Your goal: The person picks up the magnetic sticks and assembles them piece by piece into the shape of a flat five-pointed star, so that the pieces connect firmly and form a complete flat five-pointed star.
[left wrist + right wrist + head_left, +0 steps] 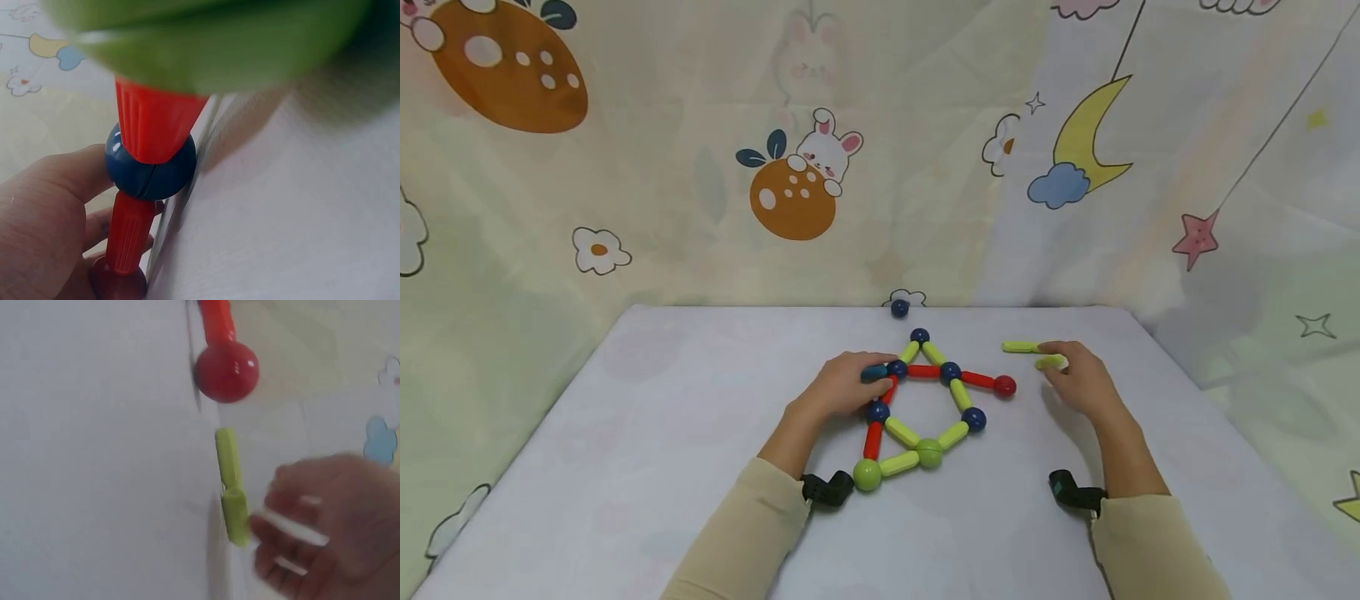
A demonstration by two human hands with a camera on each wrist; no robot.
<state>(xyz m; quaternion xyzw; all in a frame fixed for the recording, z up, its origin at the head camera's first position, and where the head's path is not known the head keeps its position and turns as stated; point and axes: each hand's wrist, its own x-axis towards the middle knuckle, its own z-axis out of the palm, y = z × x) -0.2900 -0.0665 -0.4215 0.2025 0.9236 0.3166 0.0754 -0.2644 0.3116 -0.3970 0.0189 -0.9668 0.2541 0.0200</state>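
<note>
A flat frame of magnetic rods and balls lies on the table. It has yellow-green rods (pixel 902 432), red rods (pixel 923 372), navy balls (pixel 973 419), green balls (pixel 929 453) and a red ball (pixel 1004 386) at its right tip. My left hand (pixel 842 385) holds the frame's left side, thumb over a red rod, with a blue rod (pixel 873 373) between thumb and fingers. Beyond the red ball, my right hand (pixel 1084 379) is at two loose yellow-green rods (pixel 229 456), its fingers loosely bent. A fingertip appears to touch the nearer one; the right wrist view is blurred.
A lone navy ball (pixel 899 308) sits at the table's back edge, behind the frame's top. The white table (pixel 647 467) meets a patterned cloth backdrop (pixel 925 208). Black wrist cameras (pixel 829 490) are strapped to both wrists, the left one close beside a green ball.
</note>
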